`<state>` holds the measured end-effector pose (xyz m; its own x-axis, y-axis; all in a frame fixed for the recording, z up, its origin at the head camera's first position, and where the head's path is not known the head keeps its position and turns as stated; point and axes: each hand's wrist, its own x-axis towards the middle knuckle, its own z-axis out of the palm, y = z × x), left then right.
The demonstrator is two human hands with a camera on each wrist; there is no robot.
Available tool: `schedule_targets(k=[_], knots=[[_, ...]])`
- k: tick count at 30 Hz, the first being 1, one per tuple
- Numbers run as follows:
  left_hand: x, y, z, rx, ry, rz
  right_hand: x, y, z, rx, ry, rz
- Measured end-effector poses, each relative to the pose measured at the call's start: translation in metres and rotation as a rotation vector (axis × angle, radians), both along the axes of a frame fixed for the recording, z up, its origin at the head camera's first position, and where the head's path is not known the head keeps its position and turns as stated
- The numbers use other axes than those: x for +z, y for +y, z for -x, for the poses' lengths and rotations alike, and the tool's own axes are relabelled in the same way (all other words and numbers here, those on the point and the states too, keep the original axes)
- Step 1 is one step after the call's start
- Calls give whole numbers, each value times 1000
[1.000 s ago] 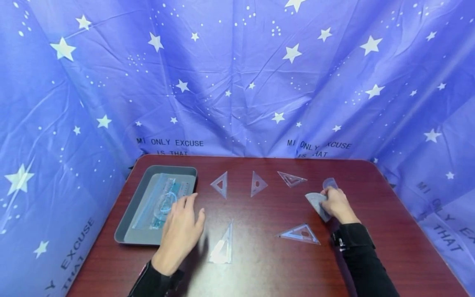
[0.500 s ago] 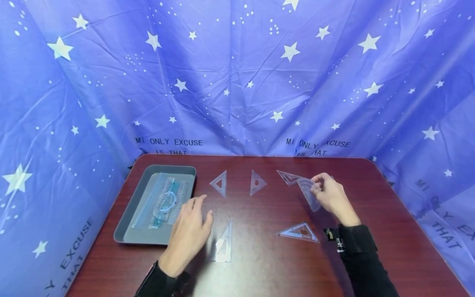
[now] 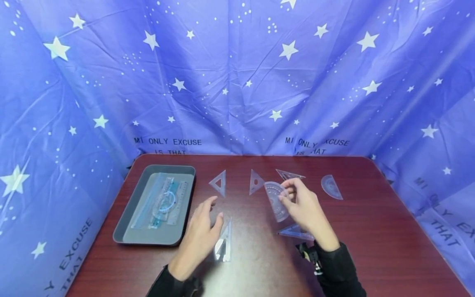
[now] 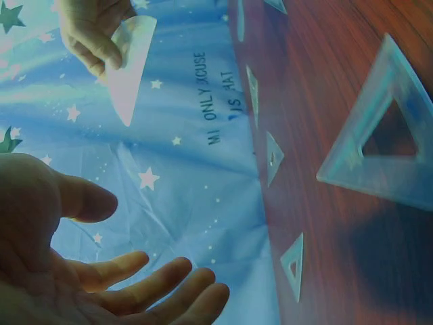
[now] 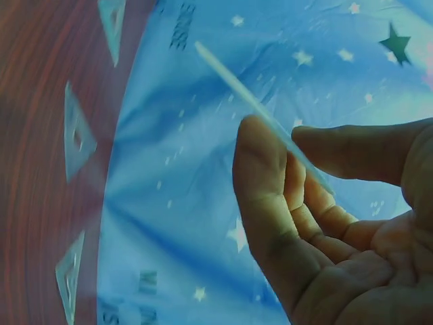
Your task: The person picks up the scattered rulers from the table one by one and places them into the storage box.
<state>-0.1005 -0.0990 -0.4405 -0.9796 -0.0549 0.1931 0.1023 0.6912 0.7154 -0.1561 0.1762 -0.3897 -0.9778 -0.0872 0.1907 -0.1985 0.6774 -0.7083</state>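
Observation:
My right hand (image 3: 305, 206) pinches a clear half-round protractor (image 3: 275, 202) between thumb and forefinger, raised above the table. In the right wrist view the protractor (image 5: 247, 98) shows edge-on, between the thumb and the fingertip. My left hand (image 3: 202, 235) hovers with relaxed fingers and an empty palm, right of the grey tray (image 3: 124, 214). Under and beside it lies a large clear set square (image 3: 227, 247), partly hidden by the hand. Another set square (image 3: 293, 232) lies below the protractor, its right end hidden by the right hand.
Two small set squares (image 3: 218, 182) (image 3: 256, 182) and a third set square (image 3: 289, 175) lie along the back. A smaller protractor (image 3: 331, 187) rests at the back right. Inside the tray, a clear pouch (image 3: 148, 202) lies with rulers and a protractor. A starry curtain (image 3: 237, 82) hangs behind the table.
My right hand has lifted the protractor off the right side and carried it left toward the middle, uncovering the smaller protractor. My left hand has drifted right, away from the tray.

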Motion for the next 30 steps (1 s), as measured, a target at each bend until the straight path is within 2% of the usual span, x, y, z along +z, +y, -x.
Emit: schedule_targets(k=[4, 6, 11, 14, 21, 26, 30], knots=[[-1, 7, 1, -19, 0, -101, -2, -15, -13, 13, -40, 91], [-1, 12, 2, -37, -4, -179, -6, -23, -19, 16, -55, 122], [0, 26, 1, -85, -57, -356, -18, -38, -31, 28, -90, 188], [-1, 34, 0, -108, -90, -415, -23, -44, -36, 38, -100, 229], [-2, 46, -5, -203, -56, -625, -27, -49, -40, 45, -123, 299], [0, 49, -6, -185, -39, -688, -27, -52, -42, 51, -154, 355], [0, 50, -5, -147, -46, -656, -27, -56, -43, 71, -164, 382]])
